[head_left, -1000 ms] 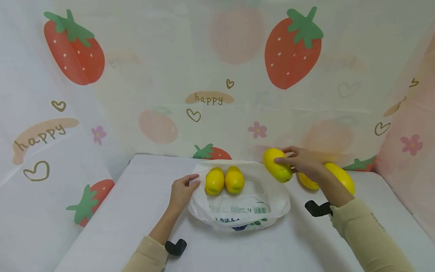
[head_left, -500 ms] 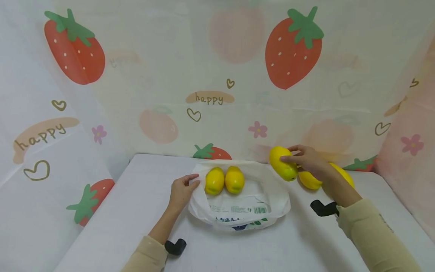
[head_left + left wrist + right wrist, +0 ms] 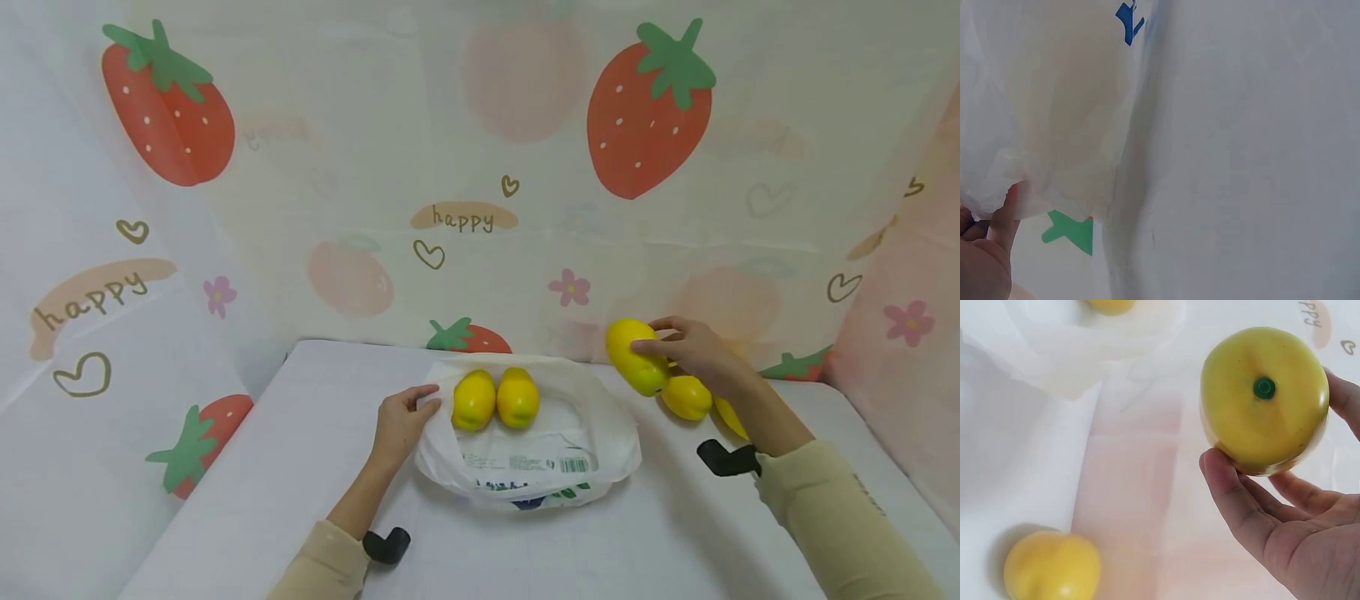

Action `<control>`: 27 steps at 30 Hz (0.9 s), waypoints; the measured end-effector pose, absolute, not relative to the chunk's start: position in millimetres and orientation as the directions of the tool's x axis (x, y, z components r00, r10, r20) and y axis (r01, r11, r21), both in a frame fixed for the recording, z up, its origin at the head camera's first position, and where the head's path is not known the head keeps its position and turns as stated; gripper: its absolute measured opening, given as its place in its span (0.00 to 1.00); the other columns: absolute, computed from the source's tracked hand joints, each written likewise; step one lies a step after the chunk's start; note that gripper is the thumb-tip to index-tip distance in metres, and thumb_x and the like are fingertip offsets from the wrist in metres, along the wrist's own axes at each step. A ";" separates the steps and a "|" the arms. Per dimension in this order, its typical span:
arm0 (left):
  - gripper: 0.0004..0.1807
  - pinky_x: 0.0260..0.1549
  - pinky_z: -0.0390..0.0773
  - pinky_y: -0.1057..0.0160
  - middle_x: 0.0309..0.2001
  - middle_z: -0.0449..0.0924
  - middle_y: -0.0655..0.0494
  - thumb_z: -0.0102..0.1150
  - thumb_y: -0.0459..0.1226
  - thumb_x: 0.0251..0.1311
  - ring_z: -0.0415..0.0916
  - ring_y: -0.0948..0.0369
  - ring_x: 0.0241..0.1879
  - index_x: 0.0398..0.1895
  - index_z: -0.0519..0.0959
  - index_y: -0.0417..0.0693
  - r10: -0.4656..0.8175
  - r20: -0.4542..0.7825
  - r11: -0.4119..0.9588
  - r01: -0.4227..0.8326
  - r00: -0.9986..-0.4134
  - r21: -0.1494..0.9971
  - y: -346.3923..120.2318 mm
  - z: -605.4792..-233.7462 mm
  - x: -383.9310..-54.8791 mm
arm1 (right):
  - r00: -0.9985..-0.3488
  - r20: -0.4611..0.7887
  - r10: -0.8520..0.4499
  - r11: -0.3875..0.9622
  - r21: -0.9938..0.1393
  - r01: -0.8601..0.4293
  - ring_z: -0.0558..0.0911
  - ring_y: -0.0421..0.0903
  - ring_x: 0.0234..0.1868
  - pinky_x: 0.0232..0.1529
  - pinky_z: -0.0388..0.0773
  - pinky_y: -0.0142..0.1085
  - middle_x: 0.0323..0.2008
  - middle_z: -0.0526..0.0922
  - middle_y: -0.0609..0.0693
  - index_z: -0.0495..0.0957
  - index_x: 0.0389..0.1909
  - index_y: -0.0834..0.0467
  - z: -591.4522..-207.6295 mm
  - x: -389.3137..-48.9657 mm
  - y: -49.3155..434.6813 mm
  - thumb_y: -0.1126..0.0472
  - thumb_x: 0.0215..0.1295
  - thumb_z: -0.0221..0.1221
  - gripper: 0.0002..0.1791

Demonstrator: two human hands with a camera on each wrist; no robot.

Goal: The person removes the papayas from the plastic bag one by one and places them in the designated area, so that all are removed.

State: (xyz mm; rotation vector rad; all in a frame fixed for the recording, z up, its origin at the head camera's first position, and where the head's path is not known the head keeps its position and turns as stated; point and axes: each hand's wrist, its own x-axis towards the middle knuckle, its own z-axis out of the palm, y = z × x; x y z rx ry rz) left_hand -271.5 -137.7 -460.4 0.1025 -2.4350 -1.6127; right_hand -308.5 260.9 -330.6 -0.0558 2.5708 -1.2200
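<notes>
In the head view, a person's left grip (image 3: pixel 401 421) is pinching the edge of a white plastic bag (image 3: pixel 618 425), probably to hold its mouth spread. Two yellow fruits (image 3: pixel 517 398) are lying side by side inside, at the left of the opening. The right grip (image 3: pixel 697 354) is grasping a held fruit (image 3: pixel 636 354) in the air near the bag's right edge. One loose fruit (image 3: pixel 686 397) is resting beyond it, and another (image 3: pixel 731 418) is showing partly behind the forearm. A pale cover is spreading over the table (image 3: pixel 330 475); a strawberry-printed backdrop (image 3: pixel 285 208) is enclosing it.

In the left wrist view, a finger is pressing against the bag's thin edge, the pale table surface stretching alongside.

In the right wrist view, thumb and fingers are clasping the fruit by its sides, seemingly for a balanced hold; its green-dotted end is facing the camera.
</notes>
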 end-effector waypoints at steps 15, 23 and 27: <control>0.14 0.23 0.59 0.73 0.20 0.61 0.57 0.62 0.36 0.61 0.61 0.61 0.26 0.49 0.83 0.40 -0.174 0.137 0.401 0.057 -0.975 0.914 -140.1 -462.4 -271.8 | -0.957 -0.248 -0.150 0.651 -0.754 0.093 0.69 0.66 0.63 0.66 0.66 0.56 0.68 0.59 0.71 0.49 0.74 0.63 -325.2 -302.4 287.9 0.34 0.62 0.57 0.52; 0.14 0.23 0.58 0.73 0.21 0.62 0.54 0.62 0.35 0.61 0.61 0.61 0.26 0.50 0.83 0.40 -0.172 0.142 0.398 0.063 -0.975 0.915 -140.2 -462.6 -272.0 | -0.965 -0.218 -0.148 0.643 -0.762 0.074 0.66 0.66 0.65 0.65 0.66 0.58 0.69 0.57 0.73 0.46 0.74 0.67 -325.3 -301.2 305.7 0.35 0.65 0.54 0.52; 0.14 0.23 0.59 0.73 0.21 0.63 0.54 0.62 0.35 0.61 0.61 0.61 0.26 0.49 0.83 0.40 -0.179 0.146 0.396 0.065 -0.973 0.916 -140.2 -462.2 -272.7 | -0.968 -0.214 -0.135 0.642 -0.763 0.079 0.65 0.67 0.65 0.66 0.65 0.58 0.69 0.56 0.73 0.46 0.74 0.68 -322.7 -301.7 311.3 0.35 0.65 0.54 0.53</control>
